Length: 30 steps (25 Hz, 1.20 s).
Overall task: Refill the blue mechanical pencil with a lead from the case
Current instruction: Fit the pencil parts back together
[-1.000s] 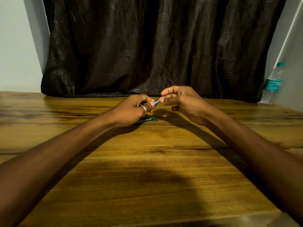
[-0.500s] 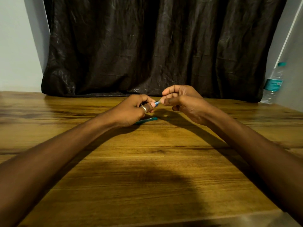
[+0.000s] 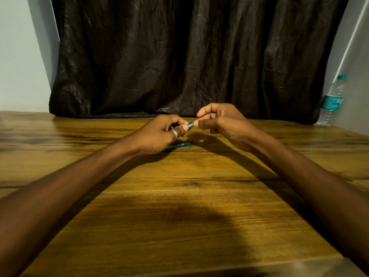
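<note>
Left hand [image 3: 159, 134], ringed, pinched around a small blue piece [image 3: 190, 124] above the wooden table [image 3: 179, 206]; pencil or lead case, impossible to tell. Right hand [image 3: 221, 122] curled, thumb and forefinger closed at that piece's tip; anything between them too small to see. Teal pencil-like item [image 3: 177, 146] flat on the table, partly under the left hand. Far right, clear water bottle [image 3: 332, 100], teal cap and label, writing unreadable, fill level unclear. Behind, dark curtain [image 3: 189, 56].

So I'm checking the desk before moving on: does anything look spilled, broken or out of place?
Nothing stands out. The left hand and right hand pinch a small blue item between them; a teal pen-like object lies flat on the table; the water bottle stands upright.
</note>
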### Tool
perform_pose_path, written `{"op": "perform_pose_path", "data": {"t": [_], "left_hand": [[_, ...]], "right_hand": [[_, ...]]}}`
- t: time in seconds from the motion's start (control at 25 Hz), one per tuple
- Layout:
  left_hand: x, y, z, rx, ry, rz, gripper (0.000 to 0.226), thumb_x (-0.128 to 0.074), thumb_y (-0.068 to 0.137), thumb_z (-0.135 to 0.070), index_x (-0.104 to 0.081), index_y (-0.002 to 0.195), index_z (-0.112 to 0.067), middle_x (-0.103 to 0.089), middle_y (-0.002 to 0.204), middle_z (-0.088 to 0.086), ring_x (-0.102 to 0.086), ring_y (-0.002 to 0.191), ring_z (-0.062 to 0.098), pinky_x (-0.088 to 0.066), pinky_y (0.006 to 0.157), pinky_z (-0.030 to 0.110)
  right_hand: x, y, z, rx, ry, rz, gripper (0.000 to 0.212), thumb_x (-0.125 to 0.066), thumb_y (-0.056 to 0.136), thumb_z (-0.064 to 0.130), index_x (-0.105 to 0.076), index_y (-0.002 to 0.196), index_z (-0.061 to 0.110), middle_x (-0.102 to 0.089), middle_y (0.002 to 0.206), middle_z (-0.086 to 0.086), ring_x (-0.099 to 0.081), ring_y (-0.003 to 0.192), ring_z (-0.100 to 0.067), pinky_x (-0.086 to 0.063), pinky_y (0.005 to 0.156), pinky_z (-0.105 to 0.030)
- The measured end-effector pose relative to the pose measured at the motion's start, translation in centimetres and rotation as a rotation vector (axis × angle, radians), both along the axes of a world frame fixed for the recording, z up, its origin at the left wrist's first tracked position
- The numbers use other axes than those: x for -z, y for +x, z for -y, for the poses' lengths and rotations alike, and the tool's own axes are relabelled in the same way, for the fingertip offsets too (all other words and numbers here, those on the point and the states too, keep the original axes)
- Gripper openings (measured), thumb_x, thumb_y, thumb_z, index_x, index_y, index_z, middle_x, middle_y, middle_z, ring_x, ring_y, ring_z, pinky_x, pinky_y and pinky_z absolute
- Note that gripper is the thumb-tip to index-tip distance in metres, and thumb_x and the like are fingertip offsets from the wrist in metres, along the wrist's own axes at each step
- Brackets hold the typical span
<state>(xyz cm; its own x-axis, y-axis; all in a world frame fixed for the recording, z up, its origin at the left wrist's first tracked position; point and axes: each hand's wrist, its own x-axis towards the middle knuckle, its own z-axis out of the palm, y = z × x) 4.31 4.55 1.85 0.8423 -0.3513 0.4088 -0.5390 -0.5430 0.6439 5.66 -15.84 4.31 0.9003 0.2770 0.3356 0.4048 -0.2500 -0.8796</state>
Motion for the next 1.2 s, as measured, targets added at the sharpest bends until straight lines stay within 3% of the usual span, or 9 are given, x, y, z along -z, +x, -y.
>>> {"op": "perform_pose_path", "data": {"t": [0.16,0.32,0.4,0.6,0.8,0.92,1.04,1.2], "left_hand": [[0.0,-0.2,0.0,0.007,0.03,0.03,0.011,-0.056,0.102,-0.027,-0.067,0.104,-0.027,-0.066,0.089,-0.012,-0.058,0.07,-0.012,-0.04,0.06,0.007],[0.2,-0.2,-0.2,0.039,0.046,0.041,0.012,-0.057,0.101,-0.026,-0.069,0.102,-0.025,-0.067,0.087,-0.009,-0.061,0.08,0.012,-0.048,0.073,0.031],[0.3,0.0,-0.4,0.037,0.063,0.046,0.013,-0.058,0.1,-0.026,-0.07,0.103,-0.022,-0.067,0.087,-0.008,-0.063,0.081,0.018,-0.049,0.075,0.035],[0.5,0.0,-0.4,0.04,0.059,0.051,0.012,-0.057,0.101,-0.026,-0.068,0.103,-0.027,-0.066,0.085,-0.011,-0.058,0.076,0.002,-0.046,0.069,0.025],[0.5,-0.1,-0.1,0.025,0.063,0.053,0.018,-0.056,0.102,-0.022,-0.07,0.109,-0.014,-0.073,0.099,0.009,-0.06,0.084,0.011,-0.047,0.074,0.028],[0.3,-0.3,-0.1,-0.004,0.066,0.038,0.02,-0.055,0.102,-0.024,-0.07,0.111,-0.015,-0.073,0.102,0.007,-0.066,0.09,0.019,-0.051,0.08,0.032],[0.3,-0.1,-0.3,-0.041,0.066,0.029,0.019,-0.056,0.102,-0.029,-0.07,0.111,-0.019,-0.073,0.101,0.005,-0.067,0.096,0.024,-0.053,0.088,0.044],[0.5,0.2,-0.5,-0.084,0.082,0.028,0.014,-0.055,0.102,-0.03,-0.068,0.106,-0.028,-0.071,0.097,-0.004,-0.066,0.097,0.023,-0.052,0.084,0.04]], "right_hand": [[0.0,-0.2,0.0,-0.009,-0.021,-0.01,0.021,-0.075,0.082,0.0,-0.065,0.095,0.013,-0.072,0.072,0.003,-0.06,0.06,-0.001,-0.038,0.055,-0.02],[0.0,-0.4,0.0,-0.018,-0.062,-0.008,0.024,-0.073,0.083,-0.003,-0.064,0.103,0.005,-0.069,0.072,0.001,-0.059,0.056,0.001,-0.039,0.05,-0.013],[0.0,-0.5,0.0,-0.017,-0.085,-0.004,0.027,-0.073,0.083,-0.005,-0.064,0.108,0.001,-0.068,0.074,-0.001,-0.061,0.056,0.002,-0.042,0.05,-0.011],[-0.1,-0.6,0.1,-0.024,-0.092,-0.009,0.025,-0.071,0.084,-0.007,-0.063,0.108,-0.002,-0.068,0.076,-0.004,-0.064,0.057,0.004,-0.044,0.05,-0.008],[-0.2,-0.5,0.1,-0.006,-0.121,-0.005,0.028,-0.07,0.083,-0.01,-0.063,0.11,-0.005,-0.066,0.078,-0.007,-0.063,0.06,-0.002,-0.043,0.048,-0.008],[-0.2,0.1,0.5,0.041,-0.094,0.018,0.026,-0.07,0.084,-0.009,-0.066,0.11,-0.004,-0.068,0.079,-0.006,-0.064,0.059,0.002,-0.044,0.052,-0.008],[0.1,1.2,1.5,0.173,-0.329,0.144,0.014,-0.076,0.083,0.007,-0.075,0.097,0.011,-0.073,0.081,0.0,-0.065,0.071,-0.003,-0.05,0.069,-0.019],[0.8,1.3,2.0,0.185,-0.687,0.217,0.009,-0.08,0.081,0.027,-0.079,0.088,0.022,-0.077,0.079,0.009,-0.068,0.074,0.002,-0.051,0.068,-0.015]]}}
